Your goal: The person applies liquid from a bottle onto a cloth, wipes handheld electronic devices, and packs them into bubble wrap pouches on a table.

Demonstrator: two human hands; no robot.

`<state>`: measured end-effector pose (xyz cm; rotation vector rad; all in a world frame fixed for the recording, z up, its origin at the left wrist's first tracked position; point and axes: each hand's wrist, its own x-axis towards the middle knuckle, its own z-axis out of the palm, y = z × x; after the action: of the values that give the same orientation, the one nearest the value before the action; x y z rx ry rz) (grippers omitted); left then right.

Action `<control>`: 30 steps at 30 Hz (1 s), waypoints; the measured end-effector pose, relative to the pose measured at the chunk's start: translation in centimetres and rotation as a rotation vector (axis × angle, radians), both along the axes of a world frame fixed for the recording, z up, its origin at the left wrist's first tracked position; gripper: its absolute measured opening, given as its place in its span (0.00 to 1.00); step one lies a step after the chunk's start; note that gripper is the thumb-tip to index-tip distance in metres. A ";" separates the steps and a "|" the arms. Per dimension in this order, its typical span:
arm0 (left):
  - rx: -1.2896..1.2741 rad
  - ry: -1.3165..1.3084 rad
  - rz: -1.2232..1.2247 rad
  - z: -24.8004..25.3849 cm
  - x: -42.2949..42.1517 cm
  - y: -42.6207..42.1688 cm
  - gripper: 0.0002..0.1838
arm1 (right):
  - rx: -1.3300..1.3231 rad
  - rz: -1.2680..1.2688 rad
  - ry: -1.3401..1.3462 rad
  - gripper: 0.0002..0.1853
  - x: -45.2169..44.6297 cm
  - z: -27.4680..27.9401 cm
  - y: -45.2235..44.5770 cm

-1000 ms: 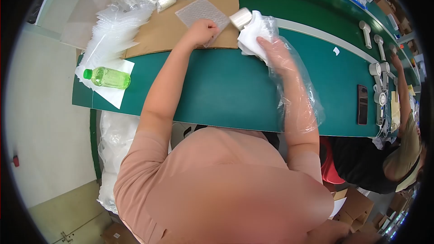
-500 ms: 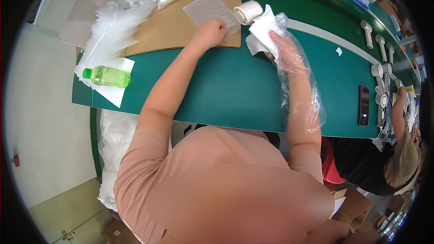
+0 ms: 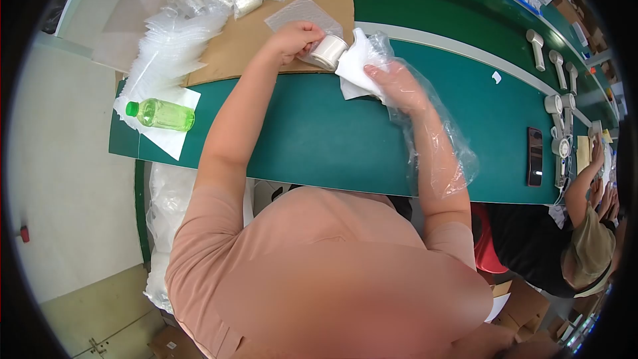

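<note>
A white cylindrical item [image 3: 328, 52] lies at the front right corner of the cardboard sheet. My left hand [image 3: 297, 41] is closed beside it, with its fingertips at a clear bubble-wrap piece [image 3: 306, 13] that lies under and behind the item. My right hand [image 3: 395, 85], inside a long clear plastic bag [image 3: 438, 149] that reaches up the forearm, is closed on a folded white cloth or paper [image 3: 357, 66]. The white cloth or paper touches the right side of the cylindrical item.
Bagged white items [image 3: 247, 1] lie on the cardboard [image 3: 259, 43]. Fanned white sheets [image 3: 156, 53] and a green bottle [image 3: 166, 115] are at the left. A phone [image 3: 534, 156] and white handheld devices [image 3: 553, 104] lie right, near a co-worker's arm [image 3: 579, 189].
The white cylindrical item has come down and left onto the bubble wrap. My right hand has moved left with the white cloth or paper. My left hand has shifted slightly left and up.
</note>
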<state>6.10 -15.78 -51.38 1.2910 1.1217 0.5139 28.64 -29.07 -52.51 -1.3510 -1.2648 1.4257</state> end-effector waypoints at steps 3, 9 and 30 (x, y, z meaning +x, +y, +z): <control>0.073 0.044 -0.030 -0.1 0.3 0.4 0.06 | -0.001 -0.111 -0.044 0.20 -0.3 -0.1 0.3; 1.032 0.659 -0.145 1.7 4.9 -3.2 0.07 | -0.044 -0.173 -0.049 0.23 -0.9 -1.4 0.9; 0.909 0.400 -0.057 2.9 8.2 -4.3 0.08 | 0.380 -0.366 -0.571 0.20 0.1 -0.5 0.6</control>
<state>14.27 -20.11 -48.49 2.2835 1.2102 0.7893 28.70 -28.44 -52.99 -1.6640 -1.4495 0.5237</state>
